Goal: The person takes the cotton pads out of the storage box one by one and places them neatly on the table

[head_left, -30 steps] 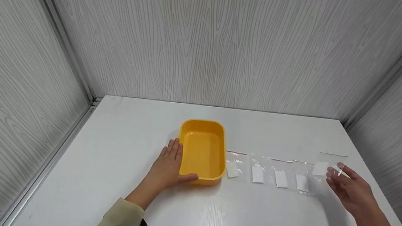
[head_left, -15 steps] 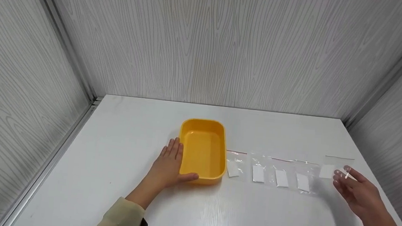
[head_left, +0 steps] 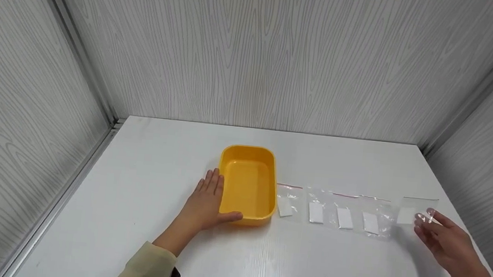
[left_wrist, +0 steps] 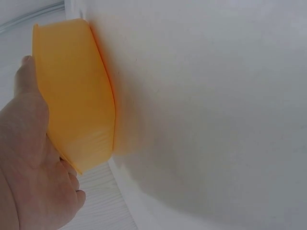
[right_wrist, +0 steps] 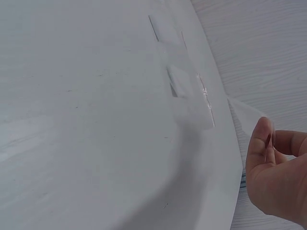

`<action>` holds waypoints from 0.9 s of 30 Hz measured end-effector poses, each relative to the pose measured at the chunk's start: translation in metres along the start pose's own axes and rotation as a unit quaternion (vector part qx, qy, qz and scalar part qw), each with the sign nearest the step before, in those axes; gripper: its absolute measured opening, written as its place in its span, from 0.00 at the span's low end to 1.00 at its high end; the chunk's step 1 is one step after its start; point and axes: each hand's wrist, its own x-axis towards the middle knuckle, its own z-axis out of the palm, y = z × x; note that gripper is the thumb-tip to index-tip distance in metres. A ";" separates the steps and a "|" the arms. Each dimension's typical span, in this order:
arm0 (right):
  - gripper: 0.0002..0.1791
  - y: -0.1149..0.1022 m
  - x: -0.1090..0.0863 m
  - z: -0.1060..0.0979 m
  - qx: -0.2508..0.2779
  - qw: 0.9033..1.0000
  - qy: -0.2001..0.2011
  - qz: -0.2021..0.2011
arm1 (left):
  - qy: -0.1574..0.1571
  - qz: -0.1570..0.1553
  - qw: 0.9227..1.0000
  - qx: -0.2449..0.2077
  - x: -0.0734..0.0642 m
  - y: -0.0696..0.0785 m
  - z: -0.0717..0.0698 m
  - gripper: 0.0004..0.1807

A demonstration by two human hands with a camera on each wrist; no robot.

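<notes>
My left hand point(head_left: 205, 202) rests with straight fingers along the left rim of a yellow rectangular tub point(head_left: 247, 187), thumb over its near corner. In the left wrist view the tub point(left_wrist: 76, 91) stands on the table beside the palm. At the right, my right hand point(head_left: 447, 241) pinches a small clear zip bag point(head_left: 407, 215) with a white piece inside, held by its right side above the table. In the right wrist view thumb and fingers grip the bag point(right_wrist: 247, 115). Several similar zip bags point(head_left: 344, 218) with white pieces lie in a row right of the tub.
The white table point(head_left: 160, 157) is bounded by a wood-grain back panel point(head_left: 258, 59) and side panels, the left one point(head_left: 16, 114) with a metal rail at its foot. The bag row runs from the tub's right side toward my right hand.
My right hand has moved to the right and slightly nearer with the pinched zip bag, away from the row. The left hand and the tub have stayed put.
</notes>
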 end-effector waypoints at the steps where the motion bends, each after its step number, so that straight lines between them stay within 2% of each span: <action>1: 0.16 0.000 0.000 -0.001 -0.002 1.000 -0.001 0.000 | -0.002 -0.002 1.000 0.003 0.000 0.000 0.000 0.69; 11: 0.16 0.002 0.004 -0.012 0.001 1.000 -0.016 0.016 | 0.000 -0.004 1.000 -0.002 -0.001 -0.001 0.001 0.69; 27: 0.21 0.002 0.010 -0.030 -0.078 0.996 -0.021 0.031 | -0.003 -0.006 1.000 0.002 0.002 0.000 0.002 0.68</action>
